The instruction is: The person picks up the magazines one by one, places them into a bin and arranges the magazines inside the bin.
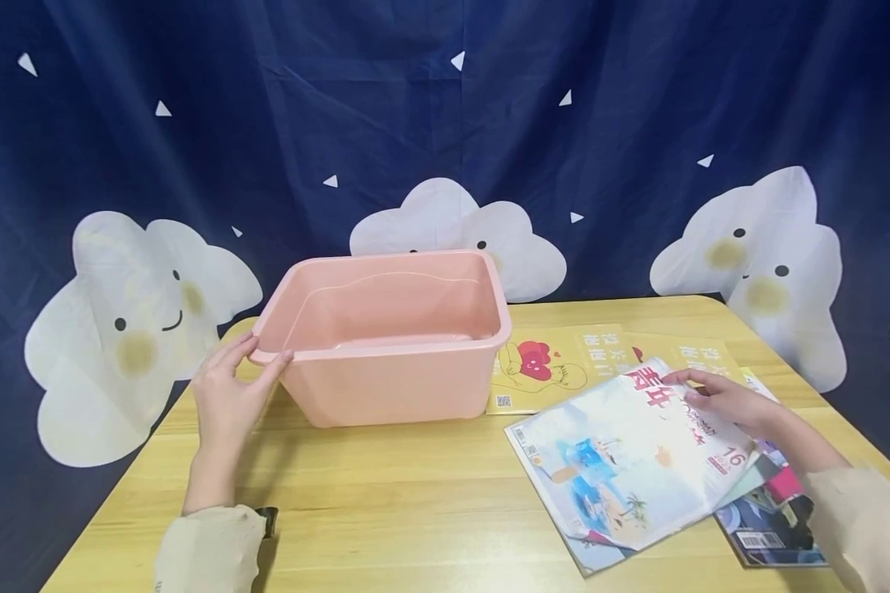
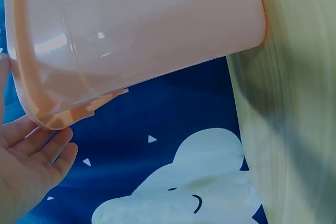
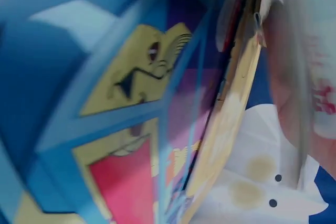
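A pink plastic bin (image 1: 389, 387) stands upright on the wooden table, its open top showing bare inner walls. My left hand (image 1: 224, 399) holds its near left corner, thumb at the front rim and fingers along the side; the left wrist view shows the fingertips under the rim (image 2: 50, 121). On the right, my right hand (image 1: 737, 405) grips the upper edge of a white magazine (image 1: 638, 478) with red lettering and a beach picture. The magazine is tilted up over other magazines. Blurred close up in the right wrist view is a blue cover with cartoon drawings (image 3: 142, 72).
Yellow booklets (image 1: 552, 379) lie to the right of the bin. A dark, colourful magazine (image 1: 767, 527) lies partly under the white one near the right sleeve. Behind the wooden table (image 1: 386, 511) hangs a dark blue curtain (image 1: 386, 107) with white clouds.
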{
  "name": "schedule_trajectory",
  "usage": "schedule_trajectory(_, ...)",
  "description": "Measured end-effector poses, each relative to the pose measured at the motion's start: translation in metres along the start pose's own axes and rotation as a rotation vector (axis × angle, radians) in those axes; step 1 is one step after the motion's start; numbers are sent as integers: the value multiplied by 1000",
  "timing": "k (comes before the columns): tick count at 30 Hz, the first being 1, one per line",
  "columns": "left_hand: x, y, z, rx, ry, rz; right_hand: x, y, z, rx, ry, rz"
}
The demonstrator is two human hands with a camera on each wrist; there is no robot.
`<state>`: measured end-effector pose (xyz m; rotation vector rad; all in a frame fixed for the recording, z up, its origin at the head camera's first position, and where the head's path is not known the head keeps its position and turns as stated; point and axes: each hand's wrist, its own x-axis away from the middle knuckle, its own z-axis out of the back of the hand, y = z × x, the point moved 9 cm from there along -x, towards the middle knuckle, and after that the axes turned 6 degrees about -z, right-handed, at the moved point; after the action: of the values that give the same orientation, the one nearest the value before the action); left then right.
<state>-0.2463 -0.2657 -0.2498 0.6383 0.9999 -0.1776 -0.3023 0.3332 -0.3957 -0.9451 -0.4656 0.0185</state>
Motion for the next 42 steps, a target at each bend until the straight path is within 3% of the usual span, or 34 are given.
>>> schedule_trajectory(5,1,-1,-1,-1,-14,6,6,-5,4,-130,14,135)
schedule_trajectory(11,0,-1,-1,-2,-13,-6,14,-10,-4,-497,-244,273)
schedule_trajectory(20,-1,-3,-2,-6,-19,-2,26,-24,-2,-656,-444,462)
schedule_trajectory(33,-1,-3,-3,-8,-25,-4,23,-19,11,-694,-293,357)
schedule_trajectory(42,0,-7,-3,-18,-43,23,28,-23,19,-764,-270,363)
